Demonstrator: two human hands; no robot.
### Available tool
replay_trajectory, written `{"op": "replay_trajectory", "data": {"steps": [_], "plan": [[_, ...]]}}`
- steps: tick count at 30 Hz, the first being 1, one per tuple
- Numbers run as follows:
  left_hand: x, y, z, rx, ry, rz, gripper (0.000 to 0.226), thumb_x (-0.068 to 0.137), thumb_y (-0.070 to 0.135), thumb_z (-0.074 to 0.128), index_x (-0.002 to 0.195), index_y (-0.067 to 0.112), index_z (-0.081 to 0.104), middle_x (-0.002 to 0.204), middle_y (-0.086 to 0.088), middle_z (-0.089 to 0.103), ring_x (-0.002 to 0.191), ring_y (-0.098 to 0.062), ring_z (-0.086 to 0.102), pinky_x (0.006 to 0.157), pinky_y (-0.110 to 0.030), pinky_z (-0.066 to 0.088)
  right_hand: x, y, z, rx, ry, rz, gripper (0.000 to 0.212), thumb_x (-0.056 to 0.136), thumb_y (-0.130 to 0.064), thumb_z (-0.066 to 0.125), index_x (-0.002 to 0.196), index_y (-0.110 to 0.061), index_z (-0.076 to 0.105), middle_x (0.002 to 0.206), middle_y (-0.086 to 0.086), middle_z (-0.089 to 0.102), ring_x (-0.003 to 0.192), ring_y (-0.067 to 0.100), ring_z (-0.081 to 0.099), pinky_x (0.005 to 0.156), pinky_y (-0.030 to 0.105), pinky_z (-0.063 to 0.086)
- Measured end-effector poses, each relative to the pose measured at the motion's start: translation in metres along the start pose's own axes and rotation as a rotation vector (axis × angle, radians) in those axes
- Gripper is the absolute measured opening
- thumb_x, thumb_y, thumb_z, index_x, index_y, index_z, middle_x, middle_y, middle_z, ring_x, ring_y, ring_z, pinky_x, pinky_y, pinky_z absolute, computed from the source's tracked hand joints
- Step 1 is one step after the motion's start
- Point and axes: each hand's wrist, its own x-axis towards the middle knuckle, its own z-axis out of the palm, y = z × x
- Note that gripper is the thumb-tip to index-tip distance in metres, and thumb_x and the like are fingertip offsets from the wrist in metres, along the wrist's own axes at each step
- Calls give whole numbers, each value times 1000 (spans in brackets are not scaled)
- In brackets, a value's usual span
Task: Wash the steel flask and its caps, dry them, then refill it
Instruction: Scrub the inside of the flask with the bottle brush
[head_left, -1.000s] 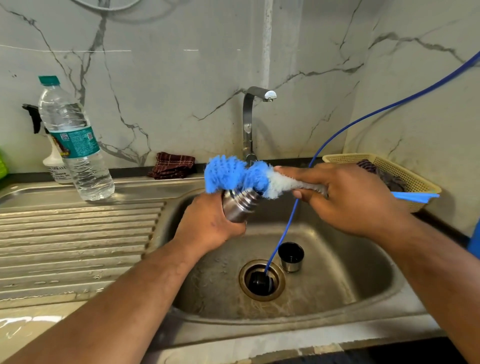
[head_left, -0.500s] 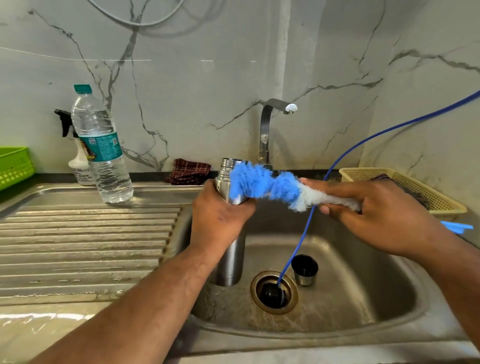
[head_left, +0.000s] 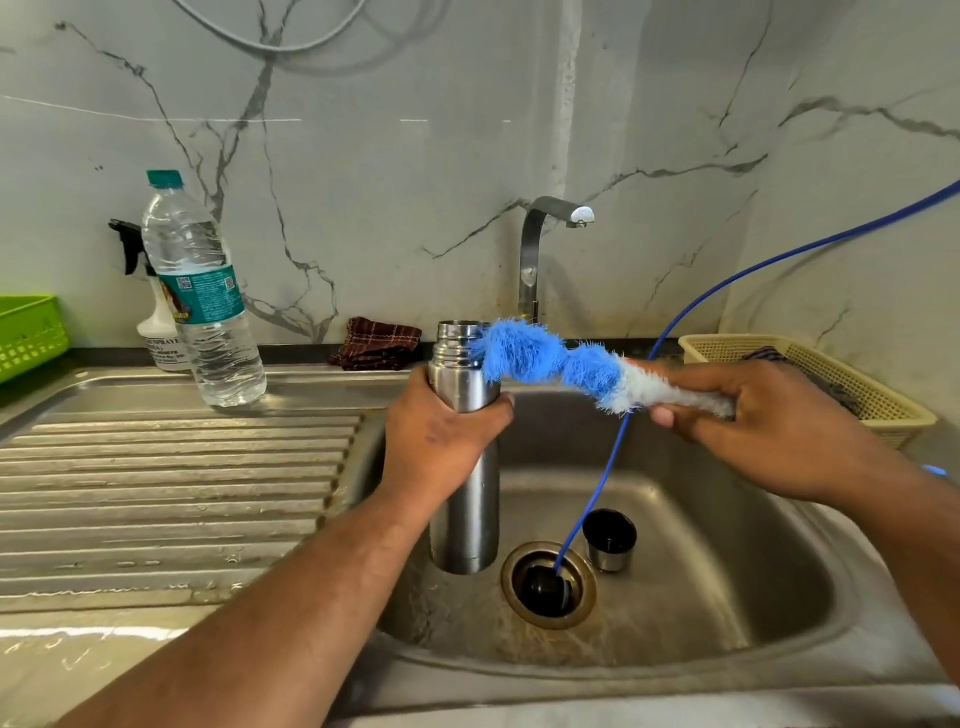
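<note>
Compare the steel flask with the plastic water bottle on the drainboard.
The steel flask is opaque metal; the plastic water bottle is clear with a teal label. The flask's mouth is open; the bottle is capped. The left hand grips the flask in the sink; the bottle stands free on the drainboard. Both are roughly upright.

**Sink basin crowded at centre; drainboard open in front**

Steel flask upright at the left of the sink basin, left hand gripping it below the neck. Brush, in the right hand, lies across from the flask mouth rightward and bars entry from above centre. Blue hose slants from upper right down to the drain, splitting the basin. Cup stands just right of the drain. Basin floor right of the cup is free. Tap rises behind. Drainboard is open in front, with the water bottle and spray bottle at its back. Beige basket fills the right counter.
</note>
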Motion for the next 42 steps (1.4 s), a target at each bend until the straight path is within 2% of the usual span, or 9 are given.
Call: {"op": "replay_trajectory", "data": {"steps": [9,16,20,23,27,33,36,38,42], "plan": [[-8,10,0,20,-50,-8,45,71,38,90,103,28,60,89,8,68,76,-3,66,57,-12,43,6,17,0,-60,7,58,28,93,-39,70,117,-52,70,74,-24,67,72,1,61,60,24,41],[-11,12,-3,35,-248,88,51,69,35,93,109,31,61,92,8,71,78,-3,69,63,-12,51,9,24,3,-97,12,64,35,94,-40,69,125,-54,64,98,-15,73,90,12,65,75,29,45],[-19,11,5,131,-504,202,62,65,33,96,116,30,61,100,11,73,88,-1,70,75,-15,53,8,16,11,-67,-66,-30,45,93,-40,70,117,-73,53,88,-23,72,82,6,66,78,32,53],[-19,11,6,94,-503,180,57,66,33,96,113,30,63,98,10,75,86,-2,71,74,-14,53,10,21,7,-28,-69,-71,58,93,-38,70,109,-87,42,102,-27,75,91,0,68,86,32,56],[-14,10,-1,26,-459,150,51,69,27,95,110,29,65,95,11,75,84,-4,72,70,-13,52,7,37,-11,1,-42,-57,59,92,-35,70,109,-86,46,105,-21,76,99,5,71,94,37,57],[-23,11,10,63,-682,173,51,69,18,95,111,22,67,100,2,76,91,-13,73,87,-33,60,8,20,11,36,-85,-145,47,90,-47,68,122,-76,50,122,-28,69,117,1,65,101,39,54],[-22,14,11,10,-654,172,46,71,18,94,108,21,67,98,1,76,90,-14,73,85,-31,60,9,29,0,92,-95,-175,52,94,-26,72,121,-69,56,121,-34,67,116,-14,59,106,21,48],[-18,13,6,-4,-604,160,45,71,25,94,108,22,67,99,1,76,91,-16,73,88,-38,60,7,38,-13,74,-98,-169,56,93,-24,73,111,-74,56,113,-35,69,106,-17,61,95,12,48],[-18,11,2,-13,-661,143,47,70,24,93,109,19,68,101,-3,76,94,-21,74,93,-49,59,5,33,-12,102,-107,-203,53,92,-20,73,113,-68,60,113,-38,66,105,-22,58,93,8,46]]}}
